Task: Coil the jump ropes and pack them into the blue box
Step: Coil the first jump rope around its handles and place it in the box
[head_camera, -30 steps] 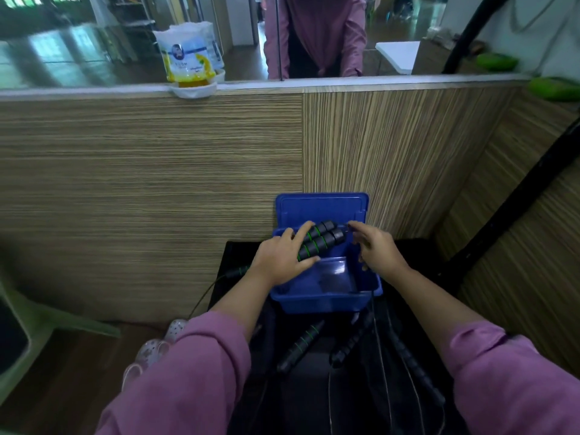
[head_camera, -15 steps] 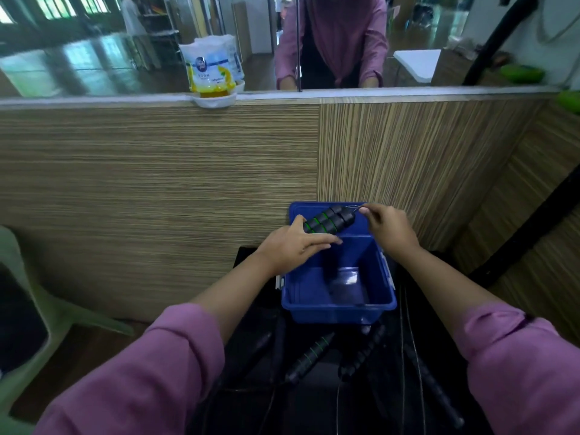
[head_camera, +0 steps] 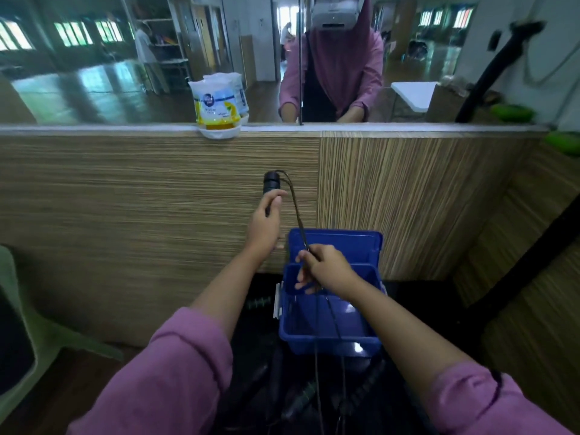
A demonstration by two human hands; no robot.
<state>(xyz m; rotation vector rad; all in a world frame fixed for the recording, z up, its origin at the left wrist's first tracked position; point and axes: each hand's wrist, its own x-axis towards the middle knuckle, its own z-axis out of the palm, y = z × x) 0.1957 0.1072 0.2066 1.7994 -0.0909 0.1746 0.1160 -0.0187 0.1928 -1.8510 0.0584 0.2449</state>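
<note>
**A:** what's the room like?

**B:** striped wood-grain panel wall (head_camera: 141, 196), long mirror (head_camera: 94, 73) above it reflecting bright windows (head_camera: 72, 32) and a glossy floor. Pale green plastic chair (head_camera: 28, 334) on the left, white-and-yellow packet (head_camera: 216, 105) on the ledge.

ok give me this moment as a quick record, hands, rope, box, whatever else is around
left hand: raised, gripping black rope handles upright
right hand: over the box, pinching the rope cord
cord path: from the handle top down through the right hand, over the box front
blue box: open, lid upright against the wood panel, no rope coiled inside
other rope handles: on the dark surface in front of the box
</note>
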